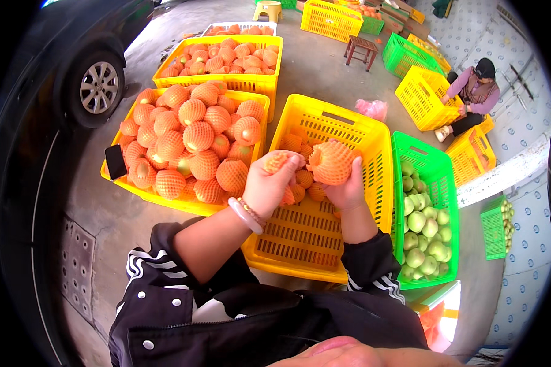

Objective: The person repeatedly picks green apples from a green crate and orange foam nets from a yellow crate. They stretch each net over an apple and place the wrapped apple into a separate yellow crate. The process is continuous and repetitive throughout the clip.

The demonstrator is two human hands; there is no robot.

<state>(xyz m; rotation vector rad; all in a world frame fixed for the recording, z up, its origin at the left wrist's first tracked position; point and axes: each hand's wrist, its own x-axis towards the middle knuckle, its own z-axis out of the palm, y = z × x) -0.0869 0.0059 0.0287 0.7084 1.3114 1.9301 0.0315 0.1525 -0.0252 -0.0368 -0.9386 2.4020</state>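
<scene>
My right hand (pixel 348 189) grips a pear wrapped in an orange foam net (pixel 330 161) over the middle yellow crate (pixel 315 244). My left hand (pixel 264 186), with a pale bangle on the wrist, pinches the net's loose end (pixel 277 162) just to the left of the fruit. Below the hands, a few netted pears (pixel 297 144) lie at the far end of that crate.
A yellow crate (pixel 159 197) heaped with netted pears stands to the left, a dark phone (pixel 115 161) on its rim. A green crate (pixel 442 183) of bare green pears is on the right. More crates, a car wheel (pixel 98 87) and a crouching person (pixel 471 98) lie beyond.
</scene>
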